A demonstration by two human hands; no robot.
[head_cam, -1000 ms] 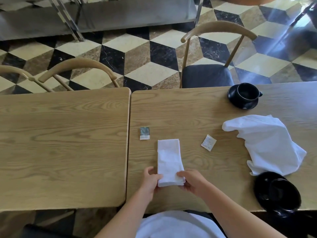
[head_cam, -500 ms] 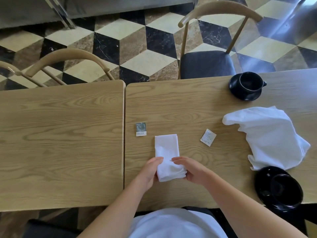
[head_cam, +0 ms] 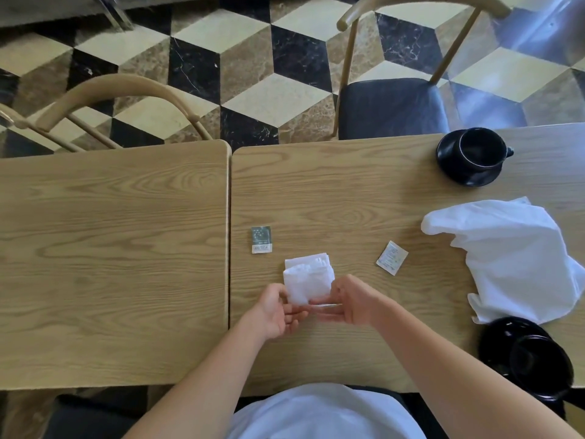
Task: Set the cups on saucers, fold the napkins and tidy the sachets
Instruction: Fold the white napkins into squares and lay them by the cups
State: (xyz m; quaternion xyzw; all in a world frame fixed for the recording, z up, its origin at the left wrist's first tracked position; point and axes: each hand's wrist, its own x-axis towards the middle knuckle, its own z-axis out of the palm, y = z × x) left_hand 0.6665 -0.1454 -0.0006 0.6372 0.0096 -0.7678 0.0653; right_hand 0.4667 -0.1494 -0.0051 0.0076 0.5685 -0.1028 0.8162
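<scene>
Folded napkin [head_cam: 308,282]: pinched at its near edge by left hand [head_cam: 274,310] and right hand [head_cam: 349,304], on the right-hand table [head_cam: 348,191]. Dark sachet [head_cam: 261,239] just beyond-left; white sachet [head_cam: 392,257] to the right. Unfolded napkin [head_cam: 512,258] lay crumpled further right. Far cup [head_cam: 479,151] sat on its saucer [head_cam: 456,172]; near cup [head_cam: 538,364] on its saucer [head_cam: 500,334]. Contents of both cups could not be told.

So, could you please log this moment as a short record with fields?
hands: left hand and right hand both grip the folded napkin, lifting its near end
unfolded napkin: crumpled, at the right
cups: far cup on saucer; near cup on saucer
sachets: dark sachet and white sachet, loose, apart
surface: right table
</scene>
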